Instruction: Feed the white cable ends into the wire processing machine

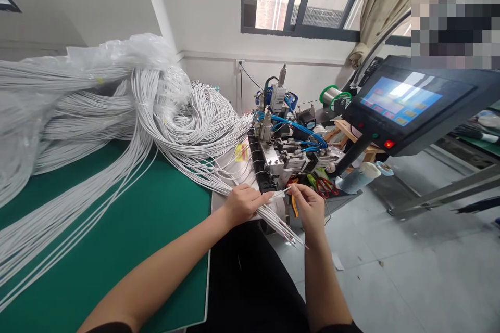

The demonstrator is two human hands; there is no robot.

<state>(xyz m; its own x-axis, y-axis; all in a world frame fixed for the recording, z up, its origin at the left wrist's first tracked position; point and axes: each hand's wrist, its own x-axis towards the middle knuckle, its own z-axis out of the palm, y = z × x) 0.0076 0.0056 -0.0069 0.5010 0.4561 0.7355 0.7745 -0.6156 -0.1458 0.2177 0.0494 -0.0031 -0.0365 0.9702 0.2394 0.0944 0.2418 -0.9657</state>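
Many wires (278, 221): light, bendy, likely; hold near tips.
Left hand (242, 205): closed round them!
Right hand (311, 209): pinching 1 wire (282, 192)!

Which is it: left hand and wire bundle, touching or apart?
Touching: the head view shows the left hand closed over the wire bundle, which emerges either side.

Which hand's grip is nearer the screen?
Right. The right hand's grip pinches a wire, below and left of the screen in the picture; the left hand's grip, on the wire bundle, is farther left.
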